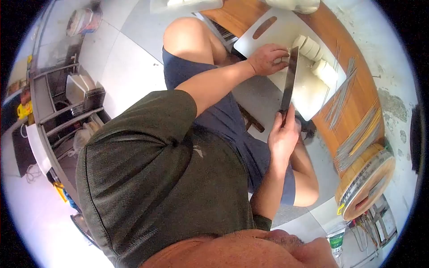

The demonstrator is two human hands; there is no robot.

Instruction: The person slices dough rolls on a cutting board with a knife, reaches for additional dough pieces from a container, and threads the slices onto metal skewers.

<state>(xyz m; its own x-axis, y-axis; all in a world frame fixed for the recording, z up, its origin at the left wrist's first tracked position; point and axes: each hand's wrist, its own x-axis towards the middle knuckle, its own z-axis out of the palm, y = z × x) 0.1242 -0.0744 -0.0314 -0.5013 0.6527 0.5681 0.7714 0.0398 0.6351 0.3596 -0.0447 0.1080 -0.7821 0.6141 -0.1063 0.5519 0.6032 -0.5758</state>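
My right hand is wrapped around the handle of a long kitchen knife, its blade pointing away from me over the white cutting board. Close beside the blade's far end, the fingers of my left hand are bent and pinched together. A small pale piece seems to be under those fingertips, mostly hidden. Just past the blade lie thick white cylindrical chunks in a row. Another white chunk sits nearer the board's right edge.
Bundles of thin skewers lie on the wooden table to the right, with more skewers nearer a round wooden tub. A translucent container stands at the top. Metal shelving is at left, and a wall runs along the right.
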